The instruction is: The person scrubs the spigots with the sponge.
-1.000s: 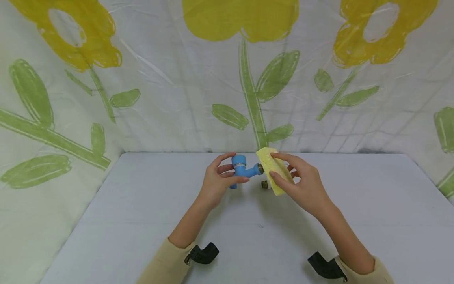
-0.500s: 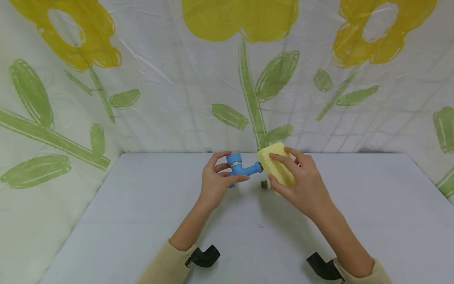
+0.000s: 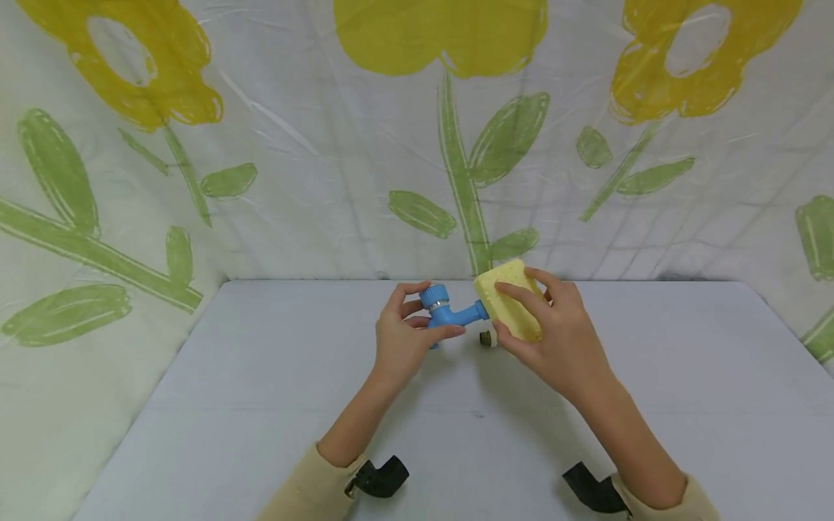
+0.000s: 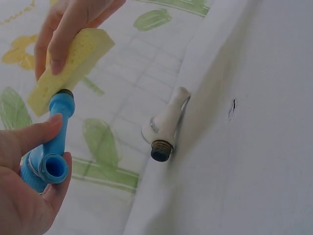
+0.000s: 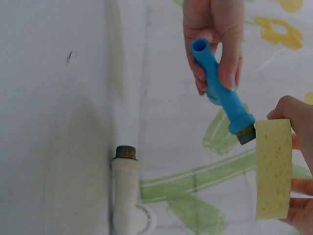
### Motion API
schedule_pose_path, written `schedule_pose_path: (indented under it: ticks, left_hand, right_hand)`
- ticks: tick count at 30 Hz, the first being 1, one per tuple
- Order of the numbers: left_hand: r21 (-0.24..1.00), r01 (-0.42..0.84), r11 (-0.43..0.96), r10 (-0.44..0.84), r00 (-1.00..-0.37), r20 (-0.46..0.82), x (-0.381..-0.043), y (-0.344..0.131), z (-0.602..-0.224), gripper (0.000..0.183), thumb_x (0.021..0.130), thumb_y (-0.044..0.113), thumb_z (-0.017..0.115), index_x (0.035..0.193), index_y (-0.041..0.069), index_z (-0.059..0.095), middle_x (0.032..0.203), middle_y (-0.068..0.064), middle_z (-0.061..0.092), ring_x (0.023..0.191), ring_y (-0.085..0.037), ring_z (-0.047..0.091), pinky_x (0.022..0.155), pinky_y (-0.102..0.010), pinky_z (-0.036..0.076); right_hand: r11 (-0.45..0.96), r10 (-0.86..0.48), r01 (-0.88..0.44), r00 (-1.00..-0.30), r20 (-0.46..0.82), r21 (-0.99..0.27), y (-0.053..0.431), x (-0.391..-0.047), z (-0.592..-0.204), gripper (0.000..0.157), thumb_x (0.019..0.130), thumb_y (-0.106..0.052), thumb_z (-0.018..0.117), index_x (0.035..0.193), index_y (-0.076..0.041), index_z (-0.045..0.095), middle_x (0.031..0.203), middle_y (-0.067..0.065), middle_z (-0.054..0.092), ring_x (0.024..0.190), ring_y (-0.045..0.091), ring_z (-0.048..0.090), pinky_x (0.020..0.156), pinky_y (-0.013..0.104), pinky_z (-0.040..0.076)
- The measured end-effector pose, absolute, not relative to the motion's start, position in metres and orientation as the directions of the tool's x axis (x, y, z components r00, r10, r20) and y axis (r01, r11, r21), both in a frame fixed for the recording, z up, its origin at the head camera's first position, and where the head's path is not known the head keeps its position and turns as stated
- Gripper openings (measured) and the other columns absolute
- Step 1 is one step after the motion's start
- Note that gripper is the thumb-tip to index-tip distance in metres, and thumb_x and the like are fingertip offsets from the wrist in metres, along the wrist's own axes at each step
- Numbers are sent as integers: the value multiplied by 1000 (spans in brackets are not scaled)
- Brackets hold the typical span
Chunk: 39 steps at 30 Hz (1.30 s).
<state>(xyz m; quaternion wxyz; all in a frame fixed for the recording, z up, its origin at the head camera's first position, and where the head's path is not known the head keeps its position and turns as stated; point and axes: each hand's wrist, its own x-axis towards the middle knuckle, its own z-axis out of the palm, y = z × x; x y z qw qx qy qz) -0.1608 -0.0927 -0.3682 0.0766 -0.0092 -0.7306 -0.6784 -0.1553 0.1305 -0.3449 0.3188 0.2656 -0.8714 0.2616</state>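
1. Two hands, both lifted over the one white surface (image 3: 260,405). The left hand (image 3: 405,336) has its grip clamped on the blue tap, thumb on the near side; the right hand (image 3: 560,336) has its grip clamped on the sponge, pinching it between thumb and fingers.
2. Two taps, one blue and one white. The blue plastic tap (image 3: 449,317) is in the air near the surface's far edge, its threaded inlet pointing at the sponge and appearing to touch its face.
3. One yellow sponge (image 3: 510,307), a thick rectangular block, tilted, to the right of the blue tap.
4. The white tap (image 5: 126,188) lies on the surface below the sponge, with a dark threaded end.
5. Two beige sleeves, the left sleeve (image 3: 316,481) and the right sleeve (image 3: 671,499); at their cuffs, two black elbow-shaped pieces (image 3: 382,477).
6. One floral backdrop (image 3: 300,202) behind the surface; three yellow blooms show in the head view. One small dark mark (image 4: 234,105) on the surface.
7. In the head view the sponge and right hand block most of the white tap, and left fingers cover part of the blue tap's body.
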Motion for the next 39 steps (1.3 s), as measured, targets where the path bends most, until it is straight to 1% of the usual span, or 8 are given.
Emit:
schedule_pose_path:
  ticks: [4,12,15,20,22,28,33,39]
  left_hand:
    - [996,90,27,-43,-995,91,-163,-96,-368,69,77,-3,92,137,7,60,123,-20,66,83,-18,71,72,-27,62]
    - [990,50,-133,45,-997,56,-170,-103,-370,49,92,-8,76,136,5,60,127,-21,64,95,-21,76,87,-39,65]
    - [980,45,-193,36,-998,53,-171,-102,-369,41,97,-6,71,135,4,59,127,-20,65,95,-20,74,84,-39,66]
    - [956,51,-288,15,-998,57,-170,-100,-368,31,102,-4,64,132,4,57,120,-15,66,88,-17,73,74,-30,64]
    - [949,48,-313,20,-998,57,-170,-99,-368,33,103,-4,63,134,3,56,118,-13,65,86,-16,72,72,-28,64]
    - [939,9,-344,55,-998,30,-170,-99,-366,51,104,-5,61,153,5,53,115,-8,61,86,-11,70,72,-24,64]
    - [935,-4,-355,52,-999,15,-170,-98,-365,47,104,-5,61,150,0,56,111,-5,60,87,-11,71,72,-24,64]
    - [938,1,-345,44,-999,17,-169,-98,-365,44,103,-5,63,146,0,58,112,-8,60,88,-13,71,73,-25,65]
  right_hand:
    - [716,-280,-629,-655,702,-301,130,-155,-345,45,79,-11,88,123,-10,77,132,29,63,99,46,58,66,49,58]
    - [720,-209,-602,-663,719,-346,130,-157,-350,44,81,-12,86,124,-8,76,132,31,62,94,43,56,65,47,56]
    - [721,-184,-592,-665,723,-361,127,-156,-351,44,82,-13,85,125,-7,75,134,31,61,90,40,54,64,44,52]
    - [721,-159,-587,-657,737,-368,122,-154,-352,47,82,-11,86,127,-8,74,136,31,60,88,38,52,62,42,48]
    - [721,-153,-587,-652,743,-367,121,-153,-352,47,82,-11,86,128,-8,74,137,31,60,88,39,53,62,43,49]
    - [721,-139,-592,-634,761,-361,120,-153,-353,49,80,-9,86,128,-7,74,137,30,60,90,41,54,65,47,51]
    - [712,-155,-611,-619,770,-347,119,-153,-354,49,80,-11,87,127,-8,75,137,30,60,92,43,55,66,46,53]
    - [706,-245,-652,-591,769,-276,116,-153,-356,51,78,-14,90,126,-8,76,136,31,60,98,48,58,68,50,60]
